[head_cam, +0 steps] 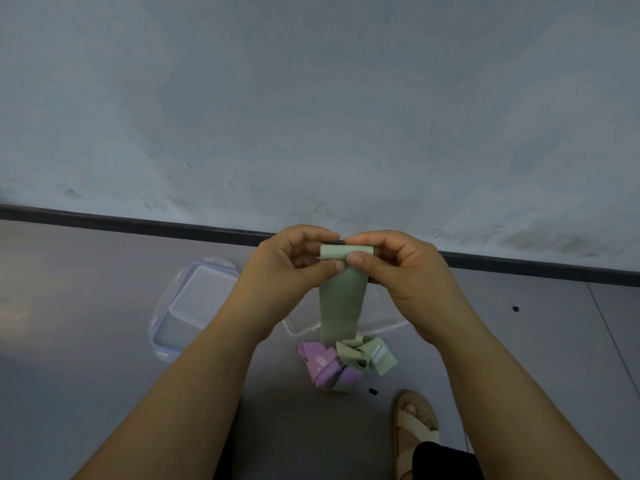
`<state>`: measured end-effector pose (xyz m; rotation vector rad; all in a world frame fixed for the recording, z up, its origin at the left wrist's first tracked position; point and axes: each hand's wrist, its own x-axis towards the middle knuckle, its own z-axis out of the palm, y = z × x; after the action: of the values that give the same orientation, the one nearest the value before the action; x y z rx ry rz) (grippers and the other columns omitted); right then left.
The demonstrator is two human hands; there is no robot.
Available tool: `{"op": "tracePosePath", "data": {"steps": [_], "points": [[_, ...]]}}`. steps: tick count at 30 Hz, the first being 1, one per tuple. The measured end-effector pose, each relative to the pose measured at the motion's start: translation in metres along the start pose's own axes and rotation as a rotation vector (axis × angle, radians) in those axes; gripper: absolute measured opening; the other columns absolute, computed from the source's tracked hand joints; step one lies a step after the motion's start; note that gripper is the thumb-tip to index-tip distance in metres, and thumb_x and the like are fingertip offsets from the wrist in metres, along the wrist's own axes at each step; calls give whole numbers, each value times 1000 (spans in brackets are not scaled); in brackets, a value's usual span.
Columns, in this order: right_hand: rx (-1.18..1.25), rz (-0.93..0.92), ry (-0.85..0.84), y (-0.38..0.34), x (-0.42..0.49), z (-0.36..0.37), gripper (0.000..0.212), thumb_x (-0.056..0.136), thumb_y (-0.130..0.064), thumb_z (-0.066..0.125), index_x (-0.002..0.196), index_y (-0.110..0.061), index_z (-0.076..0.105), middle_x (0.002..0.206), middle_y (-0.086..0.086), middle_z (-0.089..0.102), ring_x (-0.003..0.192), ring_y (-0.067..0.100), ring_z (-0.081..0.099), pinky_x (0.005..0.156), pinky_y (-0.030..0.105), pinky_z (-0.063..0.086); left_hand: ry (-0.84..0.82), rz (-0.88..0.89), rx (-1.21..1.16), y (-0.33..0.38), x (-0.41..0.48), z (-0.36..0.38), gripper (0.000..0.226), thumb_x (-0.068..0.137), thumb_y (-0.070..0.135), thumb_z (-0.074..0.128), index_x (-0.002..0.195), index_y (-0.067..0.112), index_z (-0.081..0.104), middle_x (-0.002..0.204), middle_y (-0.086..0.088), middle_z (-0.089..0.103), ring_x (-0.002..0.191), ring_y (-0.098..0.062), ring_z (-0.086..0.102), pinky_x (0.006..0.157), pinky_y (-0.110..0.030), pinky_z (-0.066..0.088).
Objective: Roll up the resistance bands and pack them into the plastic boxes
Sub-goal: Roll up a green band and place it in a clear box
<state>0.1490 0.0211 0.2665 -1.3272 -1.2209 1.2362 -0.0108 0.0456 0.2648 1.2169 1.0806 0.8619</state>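
Smooth matte grey floor (86, 341) fills the lower half of the head view and meets a scuffed, pale blue-grey wall (311, 98) along a dark baseboard (138, 225). At centre, the left hand (294, 268) and right hand (398, 268) each pinch one end of a small tight roll at the top of the sage-green band (341, 303), thumbs and fingers curled around it. This band is a flat, rubbery ribbon that hangs straight down toward 6 o'clock, its loose end crumpled in folds on the floor. Touching those folds at their 8 o'clock side lies the lilac band (323, 367), bunched in soft loops. A clear plastic box with bluish latches (194, 299) sits at 8 o'clock from the hands. A second clear box (381, 317) lies directly behind the hanging strip. A beige strapped sandal (415, 434) shows at 5 o'clock.
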Motion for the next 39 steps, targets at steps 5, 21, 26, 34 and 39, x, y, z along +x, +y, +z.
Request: {"op": "tracePosePath", "data": {"steps": [5, 21, 26, 34, 39], "points": [[20, -23, -2, -1, 0, -1, 17, 71, -15, 68, 83, -27, 69, 81, -11, 72, 80, 2, 66, 71, 15, 53, -18, -43, -27, 1, -1, 0, 10, 82, 10, 66, 89, 14, 70, 89, -9, 73, 84, -20, 69, 76, -31, 58], [-43, 84, -29, 1, 0, -2, 11, 83, -28, 59, 89, -22, 67, 83, -7, 71, 79, 6, 67, 72, 20, 56, 14, 6, 30, -1, 1, -3, 19, 76, 4, 70, 88, 18, 71, 92, -3, 74, 91, -19, 69, 81, -29, 56], [-30, 63, -29, 0, 1, -2, 9, 79, -24, 64, 87, -19, 67, 83, -1, 71, 75, 9, 68, 69, 20, 56, 12, 15, 21, 0, 1, -2, 21, 76, 1, 70, 90, 16, 70, 93, -3, 74, 89, -16, 69, 80, -25, 56], [16, 12, 6, 2, 0, -4, 18, 77, -8, 67, 87, -23, 67, 84, -4, 69, 78, 4, 66, 71, 17, 54, -30, -63, -19, -2, 1, -2, 23, 74, 8, 71, 96, 13, 68, 95, -7, 73, 90, -19, 69, 81, -30, 56], [-30, -17, 22, 2, -1, -4, 22, 74, -8, 71, 82, -28, 67, 86, -7, 70, 86, 13, 66, 76, 22, 56, -22, -62, -21, -1, 1, -2, 15, 79, 10, 67, 94, 12, 70, 92, -6, 73, 86, -18, 69, 76, -28, 58]]}}
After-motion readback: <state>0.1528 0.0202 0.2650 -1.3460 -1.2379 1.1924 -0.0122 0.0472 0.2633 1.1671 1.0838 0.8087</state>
